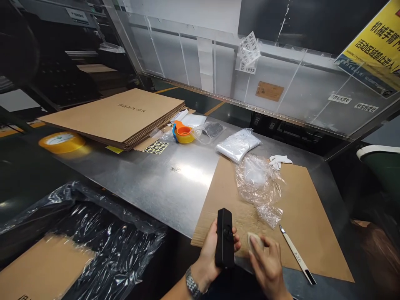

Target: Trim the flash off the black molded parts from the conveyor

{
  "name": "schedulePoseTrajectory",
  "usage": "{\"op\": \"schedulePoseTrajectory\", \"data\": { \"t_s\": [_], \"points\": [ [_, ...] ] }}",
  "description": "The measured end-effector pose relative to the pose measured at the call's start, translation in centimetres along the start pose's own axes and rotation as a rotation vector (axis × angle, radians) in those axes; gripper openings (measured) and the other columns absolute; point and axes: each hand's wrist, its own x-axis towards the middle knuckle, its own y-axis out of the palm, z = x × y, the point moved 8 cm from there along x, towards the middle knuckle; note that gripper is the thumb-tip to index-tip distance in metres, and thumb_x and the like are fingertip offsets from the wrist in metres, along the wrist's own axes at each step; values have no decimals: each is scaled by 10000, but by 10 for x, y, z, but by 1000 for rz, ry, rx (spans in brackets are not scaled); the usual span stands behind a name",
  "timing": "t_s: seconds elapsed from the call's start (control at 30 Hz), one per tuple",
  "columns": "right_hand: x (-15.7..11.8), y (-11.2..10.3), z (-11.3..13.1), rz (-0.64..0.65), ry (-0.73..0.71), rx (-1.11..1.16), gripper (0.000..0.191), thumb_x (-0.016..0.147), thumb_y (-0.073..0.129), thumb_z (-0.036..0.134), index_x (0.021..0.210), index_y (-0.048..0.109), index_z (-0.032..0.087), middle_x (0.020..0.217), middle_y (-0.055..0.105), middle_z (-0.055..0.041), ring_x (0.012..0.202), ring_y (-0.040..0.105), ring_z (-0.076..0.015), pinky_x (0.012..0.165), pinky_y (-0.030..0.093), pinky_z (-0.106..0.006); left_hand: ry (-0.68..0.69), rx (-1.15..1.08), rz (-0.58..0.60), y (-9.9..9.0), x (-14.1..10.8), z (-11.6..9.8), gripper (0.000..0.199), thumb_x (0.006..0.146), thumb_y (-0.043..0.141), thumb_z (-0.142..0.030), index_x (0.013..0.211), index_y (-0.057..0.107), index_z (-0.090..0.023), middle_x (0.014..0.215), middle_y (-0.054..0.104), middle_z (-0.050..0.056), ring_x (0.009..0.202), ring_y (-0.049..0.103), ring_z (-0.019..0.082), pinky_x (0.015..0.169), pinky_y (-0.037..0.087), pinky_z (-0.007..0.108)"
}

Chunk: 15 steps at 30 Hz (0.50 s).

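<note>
While the left hand (208,254) grips a black device (224,243) upright at the table's (150,183) near edge, the right hand (267,262) pinches a small pale piece (253,239) beside it, not yet joined, it seems.

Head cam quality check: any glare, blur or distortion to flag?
Head view: bright glare patch on the metal table; wide-angle bend along the clear panel and edges; left side is dark; yellow tape roll looks smeared; left hand with the black device reads sharp, right hand slightly soft.
</note>
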Motion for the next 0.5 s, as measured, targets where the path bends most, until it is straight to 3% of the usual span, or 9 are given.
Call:
{"op": "schedulePoseTrajectory", "data": {
  "t_s": [0.1,0.2,0.3,0.4,0.5],
  "points": [
    [5,16,-35,34,109,-60,372,883,499,234,1251,507,182,1039,507,-122,939,525,-229,758,509,-403,69,110,3,0,-6,2,113,809,597,-233,805,572,-122,597,610,26,480,589,149,452,484,234],
    [11,30,-56,78,183,-112,334,896,474,313,1195,544,181,985,529,-111,901,523,-231,751,504,-406,156,215,22,2,-13,1,237,676,692,-50,858,579,-152,575,609,-16,465,586,117,431,454,178],
    [12,37,-63,122,224,-144,345,891,473,380,1167,557,191,967,547,-101,887,518,-234,752,495,-390,144,240,-28,-5,-15,1,228,687,661,-44,860,558,-152,591,632,1,436,579,118,398,445,185],
    [7,31,-63,133,269,-174,399,880,480,426,1196,527,188,1033,553,-110,941,501,-252,782,474,-385,121,215,-82,-12,-14,0,183,720,622,-55,841,528,-156,649,662,35,566,653,176,541,539,281],
    [-3,12,-74,91,347,-213,336,922,394,396,1083,570,161,952,568,-106,882,506,-236,781,451,-374,154,223,-34,-9,-14,-3,278,714,643,-47,952,542,-146,903,694,87,830,679,249,782,537,390]
  ]
}}
